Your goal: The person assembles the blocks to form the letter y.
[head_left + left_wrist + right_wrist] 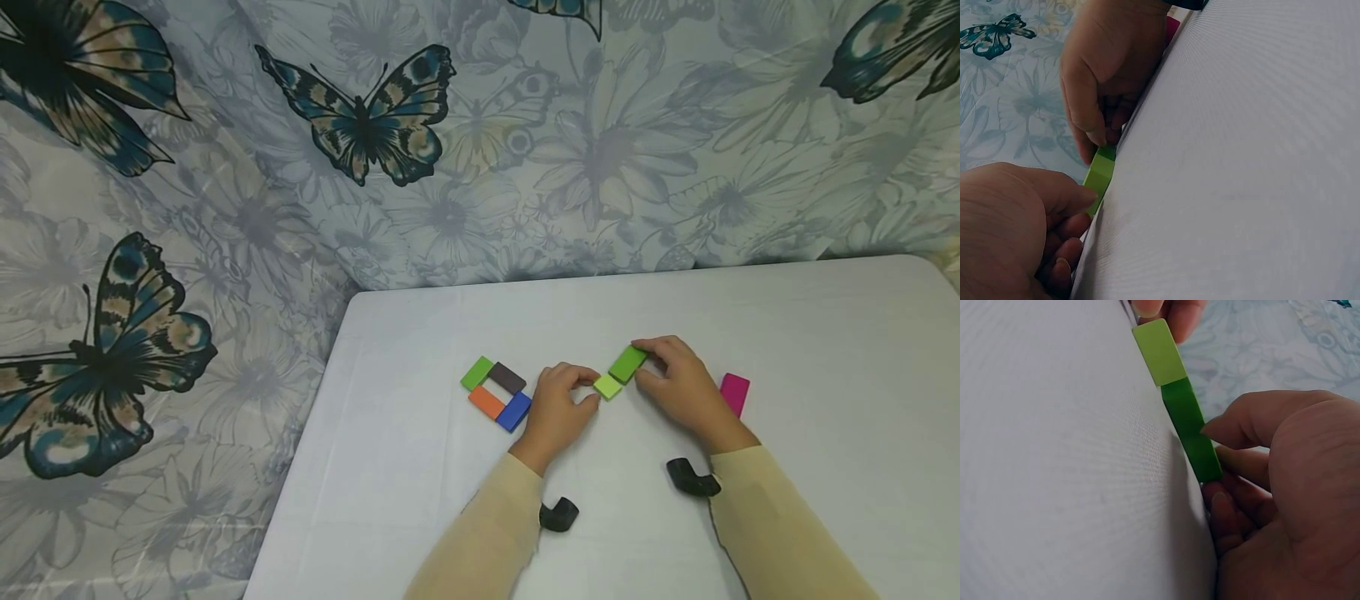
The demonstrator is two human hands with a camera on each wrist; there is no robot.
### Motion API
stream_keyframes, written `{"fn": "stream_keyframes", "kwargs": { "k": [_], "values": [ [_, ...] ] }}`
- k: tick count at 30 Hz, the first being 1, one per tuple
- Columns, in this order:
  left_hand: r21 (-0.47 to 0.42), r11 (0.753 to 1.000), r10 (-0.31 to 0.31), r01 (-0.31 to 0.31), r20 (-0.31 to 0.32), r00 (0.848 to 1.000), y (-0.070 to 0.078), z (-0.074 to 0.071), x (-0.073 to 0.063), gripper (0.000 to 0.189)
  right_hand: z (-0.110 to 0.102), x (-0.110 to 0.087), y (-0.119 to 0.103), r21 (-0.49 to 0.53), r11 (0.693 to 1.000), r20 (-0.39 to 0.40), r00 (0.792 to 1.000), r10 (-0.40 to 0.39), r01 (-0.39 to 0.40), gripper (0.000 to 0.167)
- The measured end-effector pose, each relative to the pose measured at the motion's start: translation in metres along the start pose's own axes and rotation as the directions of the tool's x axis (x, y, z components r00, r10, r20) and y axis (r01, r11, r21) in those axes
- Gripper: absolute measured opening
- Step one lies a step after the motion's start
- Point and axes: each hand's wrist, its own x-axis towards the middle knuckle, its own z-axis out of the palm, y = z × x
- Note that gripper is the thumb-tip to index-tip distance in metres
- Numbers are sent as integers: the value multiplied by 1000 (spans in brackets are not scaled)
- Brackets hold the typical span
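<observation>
In the head view a light green block (607, 386) and a longer, darker green block (627, 363) lie end to end in a slanting line on the white table. My left hand (558, 408) pinches the light green block between thumb and fingers at its near-left end. The far end of the darker block is in the grip of my right hand (684, 390). Seen from the right wrist, the light green block (1160, 353) meets the darker green block (1191, 428), and the right thumb presses on the darker one's side.
Left of my left hand, a green block (477, 372), a dark brown block (506, 377), a blue block (514, 411) and an orange block (487, 402) form a small ring. A magenta block (735, 393) lies partly behind my right wrist. Butterfly-patterned cloth (480, 225) hangs behind the table.
</observation>
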Motion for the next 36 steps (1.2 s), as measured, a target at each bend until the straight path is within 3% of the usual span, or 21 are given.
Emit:
{"fn": "stream_keyframes", "kwargs": {
  "k": [12,36],
  "values": [
    [22,999,26,-26,-4,1000,0,-1,1,27,0,0,0,2,1000,16,1000,-3,3,44],
    [35,999,13,-13,4,1000,2,-1,0,28,0,0,-2,10,1000,9,1000,-16,16,42]
  ]
}}
